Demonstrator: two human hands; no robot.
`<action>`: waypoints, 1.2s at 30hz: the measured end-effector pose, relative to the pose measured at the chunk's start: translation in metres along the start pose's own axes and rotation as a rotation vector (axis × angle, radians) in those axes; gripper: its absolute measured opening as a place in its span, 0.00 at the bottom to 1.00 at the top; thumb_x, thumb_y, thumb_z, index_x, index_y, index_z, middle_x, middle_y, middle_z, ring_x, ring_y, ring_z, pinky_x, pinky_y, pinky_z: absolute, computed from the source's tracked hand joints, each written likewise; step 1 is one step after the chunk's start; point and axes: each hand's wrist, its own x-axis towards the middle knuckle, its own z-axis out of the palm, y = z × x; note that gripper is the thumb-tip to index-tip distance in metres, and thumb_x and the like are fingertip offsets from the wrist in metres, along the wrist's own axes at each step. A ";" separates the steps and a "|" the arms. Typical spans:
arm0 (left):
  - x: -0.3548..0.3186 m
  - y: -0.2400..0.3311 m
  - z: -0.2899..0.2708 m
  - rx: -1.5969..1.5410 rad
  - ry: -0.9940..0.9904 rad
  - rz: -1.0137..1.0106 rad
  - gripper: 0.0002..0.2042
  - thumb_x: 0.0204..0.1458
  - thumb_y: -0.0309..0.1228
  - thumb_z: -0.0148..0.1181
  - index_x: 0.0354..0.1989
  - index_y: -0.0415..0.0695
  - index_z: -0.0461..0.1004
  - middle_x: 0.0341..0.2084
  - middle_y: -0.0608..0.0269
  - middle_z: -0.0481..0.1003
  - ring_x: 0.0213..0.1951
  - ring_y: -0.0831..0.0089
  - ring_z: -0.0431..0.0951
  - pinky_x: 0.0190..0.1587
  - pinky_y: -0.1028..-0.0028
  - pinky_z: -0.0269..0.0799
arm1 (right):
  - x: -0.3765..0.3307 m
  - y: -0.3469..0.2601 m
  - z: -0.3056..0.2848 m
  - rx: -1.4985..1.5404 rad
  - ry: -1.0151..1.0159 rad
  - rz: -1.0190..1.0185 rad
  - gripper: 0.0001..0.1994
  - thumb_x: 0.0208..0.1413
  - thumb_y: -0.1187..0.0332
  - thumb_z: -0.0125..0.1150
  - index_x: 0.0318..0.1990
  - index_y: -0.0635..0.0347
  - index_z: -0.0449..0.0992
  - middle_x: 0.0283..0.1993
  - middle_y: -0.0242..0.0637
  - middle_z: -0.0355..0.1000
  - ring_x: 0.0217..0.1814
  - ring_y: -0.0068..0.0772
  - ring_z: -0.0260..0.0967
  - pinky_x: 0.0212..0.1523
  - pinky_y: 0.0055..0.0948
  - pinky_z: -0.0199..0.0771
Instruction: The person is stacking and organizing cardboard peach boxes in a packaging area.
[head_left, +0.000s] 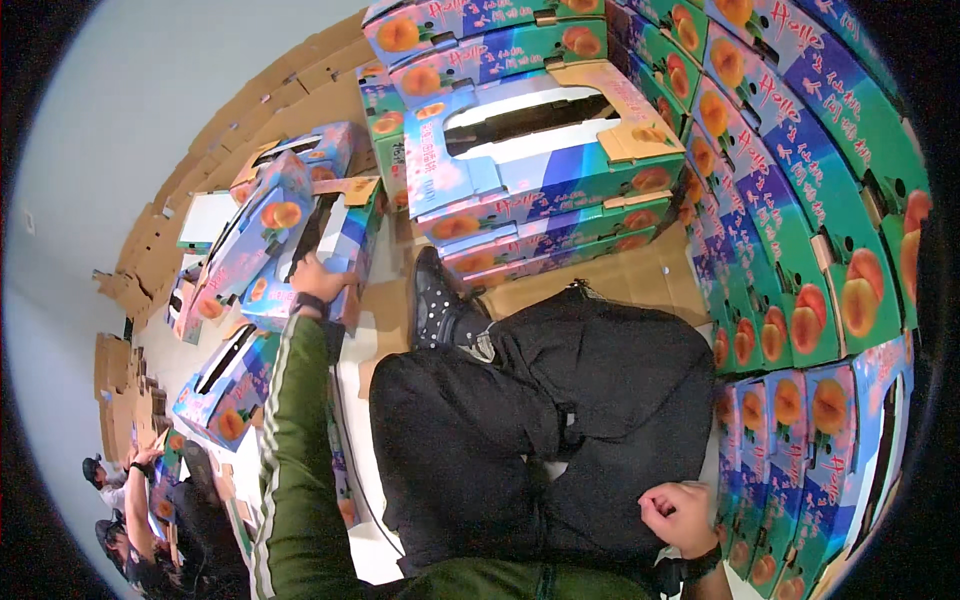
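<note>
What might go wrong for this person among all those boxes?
The left hand is on a fruit-printed box; shifting it might knock the neighbouring box close beside it. The dotted shoe is near the box stack, so a foot movement might nudge it. The tall wall of boxes on the right might topple if bumped.

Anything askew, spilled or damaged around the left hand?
Askew, yes: the slanted carton sits at an angle right beside the open carton that the left hand touches. It looks odd against the neatly aligned wall of cartons at right. No spill visible; small dents can't be judged.
</note>
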 end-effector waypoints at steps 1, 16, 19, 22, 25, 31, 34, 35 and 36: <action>-0.005 -0.001 -0.009 -0.125 0.033 -0.009 0.47 0.24 0.57 0.73 0.51 0.34 0.68 0.43 0.42 0.76 0.47 0.49 0.77 0.52 0.59 0.72 | 0.000 0.005 0.002 0.006 0.002 0.001 0.03 0.42 0.73 0.67 0.23 0.56 0.78 0.13 0.29 0.69 0.12 0.24 0.66 0.19 0.24 0.65; -0.280 -0.051 -0.162 -1.350 -0.281 0.289 0.45 0.36 0.41 0.73 0.63 0.35 0.57 0.50 0.54 0.70 0.53 0.66 0.71 0.57 0.66 0.65 | -0.013 0.004 0.004 -0.124 0.006 -0.040 0.05 0.46 0.67 0.69 0.25 0.50 0.77 0.13 0.27 0.68 0.13 0.25 0.68 0.19 0.25 0.68; -0.322 -0.041 -0.153 -1.023 -0.087 0.499 0.50 0.26 0.40 0.77 0.62 0.35 0.58 0.48 0.50 0.68 0.49 0.63 0.70 0.52 0.65 0.65 | 0.009 -0.025 -0.017 0.083 -0.156 0.025 0.10 0.50 0.65 0.69 0.39 0.56 0.78 0.23 0.30 0.75 0.24 0.21 0.73 0.28 0.25 0.73; -0.362 -0.010 -0.162 -0.705 -0.039 0.589 0.51 0.21 0.41 0.76 0.61 0.34 0.62 0.47 0.50 0.66 0.51 0.58 0.67 0.56 0.65 0.60 | 0.034 -0.041 -0.031 0.364 0.053 -0.255 0.37 0.43 0.61 0.76 0.58 0.64 0.63 0.53 0.41 0.71 0.53 0.35 0.72 0.53 0.34 0.73; -0.389 0.000 -0.152 -0.519 0.096 0.768 0.49 0.20 0.40 0.77 0.59 0.36 0.64 0.41 0.49 0.67 0.43 0.55 0.68 0.48 0.61 0.63 | 0.061 -0.079 -0.018 0.642 0.267 -0.308 0.58 0.36 0.54 0.80 0.70 0.61 0.44 0.70 0.46 0.51 0.70 0.45 0.54 0.67 0.43 0.57; -0.426 0.060 -0.115 -0.666 0.257 0.803 0.51 0.25 0.43 0.78 0.61 0.33 0.59 0.40 0.48 0.66 0.41 0.55 0.68 0.46 0.58 0.63 | 0.065 -0.069 0.019 1.304 0.242 -0.262 0.64 0.37 0.57 0.79 0.73 0.54 0.30 0.72 0.41 0.47 0.74 0.38 0.46 0.70 0.39 0.50; -0.432 0.077 -0.106 -0.651 0.301 0.770 0.52 0.27 0.48 0.78 0.62 0.33 0.58 0.40 0.48 0.66 0.42 0.54 0.67 0.45 0.58 0.62 | 0.063 -0.070 0.015 1.238 0.219 -0.252 0.62 0.43 0.63 0.75 0.73 0.50 0.26 0.71 0.40 0.47 0.73 0.38 0.48 0.69 0.39 0.52; -0.429 0.078 -0.110 -0.652 0.301 0.764 0.52 0.27 0.48 0.78 0.62 0.33 0.58 0.40 0.48 0.66 0.42 0.54 0.67 0.45 0.58 0.62 | 0.062 -0.076 0.012 1.237 0.214 -0.251 0.62 0.43 0.63 0.75 0.73 0.50 0.26 0.71 0.40 0.47 0.73 0.38 0.48 0.69 0.39 0.52; -0.421 0.082 -0.119 -0.699 0.180 0.821 0.51 0.28 0.49 0.77 0.61 0.34 0.59 0.40 0.48 0.66 0.40 0.54 0.67 0.43 0.59 0.62 | 0.061 -0.084 0.005 1.184 0.289 -0.250 0.62 0.42 0.64 0.75 0.73 0.50 0.26 0.71 0.41 0.47 0.72 0.39 0.49 0.69 0.39 0.52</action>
